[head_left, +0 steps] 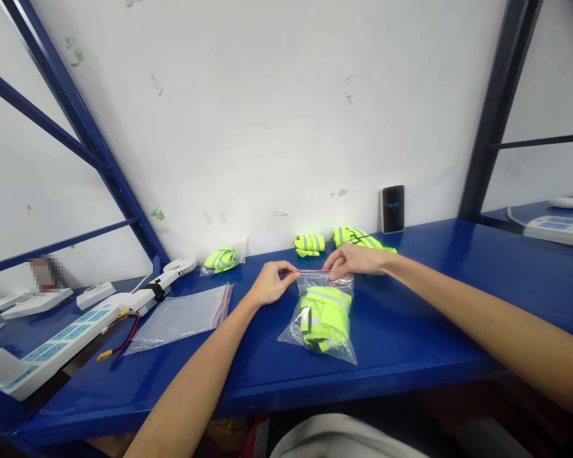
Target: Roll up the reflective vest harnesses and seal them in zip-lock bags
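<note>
A clear zip bag (pixel 293 324) lies on the blue table with a folded neon-yellow reflective vest (pixel 327 312) inside, its grey stripes showing through the plastic. The bag's red-lined zip edge points away from me. At the left end of that edge, my left hand (pixel 273 283) pinches the plastic between thumb and fingers. My right hand (pixel 356 261) is closed on the same edge nearer its right end, fingertips pressed on the zip strip. Behind my right hand sit two rolled neon vests, a small one (pixel 309 244) and a larger, looser one (pixel 363 238).
Flat zip bags (pixel 181 315) lie left of my left arm. Behind them is another bagged vest (pixel 220 259). A long white power strip (pixel 71 334), a small white fan (pixel 180 264) and a red-black cable (pixel 128 334) line the left side. A black-faced device (pixel 392 209) leans against the wall.
</note>
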`<action>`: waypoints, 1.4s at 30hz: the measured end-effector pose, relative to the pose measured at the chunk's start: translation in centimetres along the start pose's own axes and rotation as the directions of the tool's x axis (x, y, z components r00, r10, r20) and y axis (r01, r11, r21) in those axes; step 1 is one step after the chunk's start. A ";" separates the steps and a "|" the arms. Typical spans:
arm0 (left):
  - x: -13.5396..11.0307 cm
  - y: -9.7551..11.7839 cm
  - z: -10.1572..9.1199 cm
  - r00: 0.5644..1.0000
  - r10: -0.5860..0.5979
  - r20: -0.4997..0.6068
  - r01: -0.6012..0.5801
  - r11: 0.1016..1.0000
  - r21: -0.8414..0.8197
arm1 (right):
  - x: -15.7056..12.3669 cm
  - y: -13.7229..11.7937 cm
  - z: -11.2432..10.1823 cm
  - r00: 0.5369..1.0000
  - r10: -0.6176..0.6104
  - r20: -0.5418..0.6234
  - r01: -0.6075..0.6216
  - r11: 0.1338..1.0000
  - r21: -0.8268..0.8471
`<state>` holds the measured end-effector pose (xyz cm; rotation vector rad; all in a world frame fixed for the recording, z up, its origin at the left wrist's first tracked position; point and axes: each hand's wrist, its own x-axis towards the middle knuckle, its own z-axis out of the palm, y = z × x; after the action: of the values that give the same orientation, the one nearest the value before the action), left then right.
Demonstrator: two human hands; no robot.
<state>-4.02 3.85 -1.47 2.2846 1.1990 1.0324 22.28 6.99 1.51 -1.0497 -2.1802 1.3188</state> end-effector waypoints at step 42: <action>-0.5 1.9 1.7 0.995 0.087 -0.053 -0.089 0.995 -0.039 | -0.2 -1.5 3.6 0.913 -0.362 -0.187 0.256 0.867 -0.427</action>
<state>-1.86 2.40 -1.72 2.3102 1.0946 1.1435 19.47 4.29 1.13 -0.8890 -2.3324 0.5712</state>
